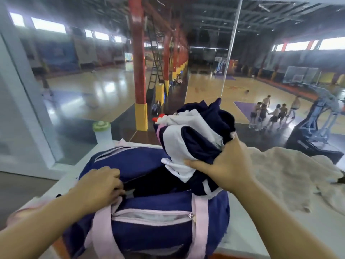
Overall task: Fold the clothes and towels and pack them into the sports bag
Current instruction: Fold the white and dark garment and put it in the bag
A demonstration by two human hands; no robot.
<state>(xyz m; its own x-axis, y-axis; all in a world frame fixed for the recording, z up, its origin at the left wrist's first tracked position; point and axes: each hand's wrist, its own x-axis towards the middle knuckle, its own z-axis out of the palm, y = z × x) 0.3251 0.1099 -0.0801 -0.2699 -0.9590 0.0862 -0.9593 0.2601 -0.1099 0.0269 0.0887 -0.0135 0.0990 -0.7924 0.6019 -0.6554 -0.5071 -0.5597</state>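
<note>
While the left hand holds the sports bag open, the right hand grips the bundled clothes just above its mouth.

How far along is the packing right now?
Done: the sports bag is unzipped; its dark inside hides any contents. In hand: the right grip holds a bundled navy-and-white garment over the opening, and the left grip holds the opening's edge. Left: the beige towel lies unfolded on the table.
</note>
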